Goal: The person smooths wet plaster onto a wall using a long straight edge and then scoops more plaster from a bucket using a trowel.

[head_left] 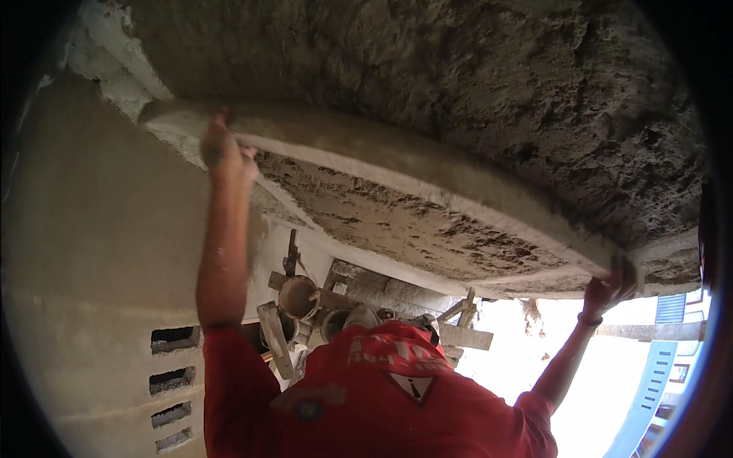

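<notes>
Overhead, a long pale straightedge board (397,162) runs slantwise across the view, up against a ceiling of rough, wet-looking plaster (489,76). Near its left end my left hand (227,151) grips the edge, with the arm raised. My right hand (608,288) holds the board close to its far right end, the fingers partly hidden behind it; a band circles that wrist. On the near side of the board, a strip of ridged plaster (397,221) shows.
A smooth grey wall (99,214) with several slots (174,340) stands at left. Below are a bucket (298,296), wooden planks (275,340) and a plank end (467,337) beside my feet. Bright daylight and a blue structure (653,382) lie to the right.
</notes>
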Action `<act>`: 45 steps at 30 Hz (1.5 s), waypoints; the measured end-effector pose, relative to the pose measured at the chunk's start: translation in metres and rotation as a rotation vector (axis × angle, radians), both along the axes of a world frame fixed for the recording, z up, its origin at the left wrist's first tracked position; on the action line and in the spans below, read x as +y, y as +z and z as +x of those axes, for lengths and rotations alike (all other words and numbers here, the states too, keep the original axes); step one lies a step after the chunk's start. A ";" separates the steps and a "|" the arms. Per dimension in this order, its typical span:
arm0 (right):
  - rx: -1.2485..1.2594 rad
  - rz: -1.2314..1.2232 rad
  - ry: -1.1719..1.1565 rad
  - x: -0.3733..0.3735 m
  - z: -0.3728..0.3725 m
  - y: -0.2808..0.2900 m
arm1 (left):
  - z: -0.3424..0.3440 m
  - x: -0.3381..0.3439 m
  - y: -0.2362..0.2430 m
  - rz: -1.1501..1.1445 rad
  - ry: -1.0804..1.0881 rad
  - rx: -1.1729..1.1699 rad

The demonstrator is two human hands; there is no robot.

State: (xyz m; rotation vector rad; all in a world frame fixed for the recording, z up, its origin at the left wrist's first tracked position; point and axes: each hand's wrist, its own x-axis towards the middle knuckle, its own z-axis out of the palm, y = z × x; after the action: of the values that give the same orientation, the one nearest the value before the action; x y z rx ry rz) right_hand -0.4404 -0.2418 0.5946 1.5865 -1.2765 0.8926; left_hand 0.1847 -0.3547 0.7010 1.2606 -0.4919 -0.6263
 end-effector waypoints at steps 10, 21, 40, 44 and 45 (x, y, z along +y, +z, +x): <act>-0.034 0.189 -0.054 0.017 0.017 -0.111 | -0.020 0.000 -0.215 -0.033 0.000 0.263; -0.212 0.430 -0.109 0.030 0.038 -0.186 | -0.014 -0.007 -0.362 0.068 0.000 0.322; -1.161 0.884 -0.798 0.013 0.095 -0.285 | -0.014 0.013 -0.551 0.068 0.255 0.456; -1.655 0.480 -0.085 0.034 0.031 -0.336 | -0.062 -0.010 -0.518 0.028 0.183 0.525; -1.726 0.477 0.021 0.032 0.045 -0.330 | -0.058 -0.007 -0.520 -0.010 0.230 0.510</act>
State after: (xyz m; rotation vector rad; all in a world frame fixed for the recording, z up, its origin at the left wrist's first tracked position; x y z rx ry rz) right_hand -0.3956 -0.2103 0.2644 0.8476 -2.7191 2.2654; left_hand 0.1267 -0.3613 0.1809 1.0762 0.0720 -0.7161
